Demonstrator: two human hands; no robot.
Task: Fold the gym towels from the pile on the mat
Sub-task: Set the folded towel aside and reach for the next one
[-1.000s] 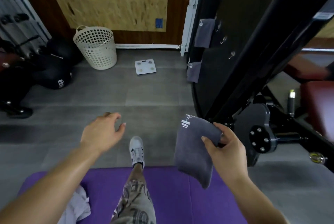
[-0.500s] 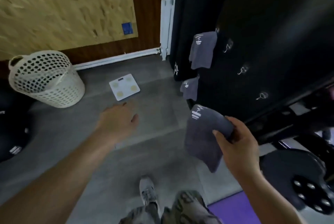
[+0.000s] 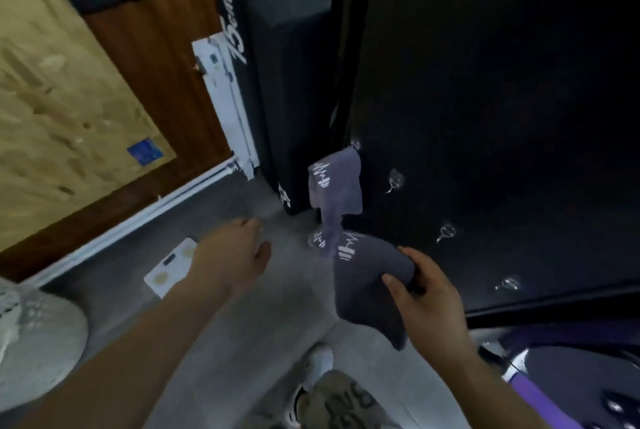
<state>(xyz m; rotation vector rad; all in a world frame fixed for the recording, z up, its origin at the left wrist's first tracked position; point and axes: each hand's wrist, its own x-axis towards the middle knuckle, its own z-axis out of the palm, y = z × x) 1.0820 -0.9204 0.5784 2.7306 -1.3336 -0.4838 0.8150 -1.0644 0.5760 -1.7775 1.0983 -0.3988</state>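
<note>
Our right hand [image 3: 429,304] grips the folded grey towel [image 3: 367,283], thumb on its near face and fingers curled behind its right edge. The towel hangs in the air just before the black panel [image 3: 485,116], below a second towel [image 3: 337,186] hooked at the panel's left edge. Our left hand [image 3: 232,255] is stretched over the floor [image 3: 242,324], fingers loose and holding nothing, beside a white scale [image 3: 169,267].
</note>
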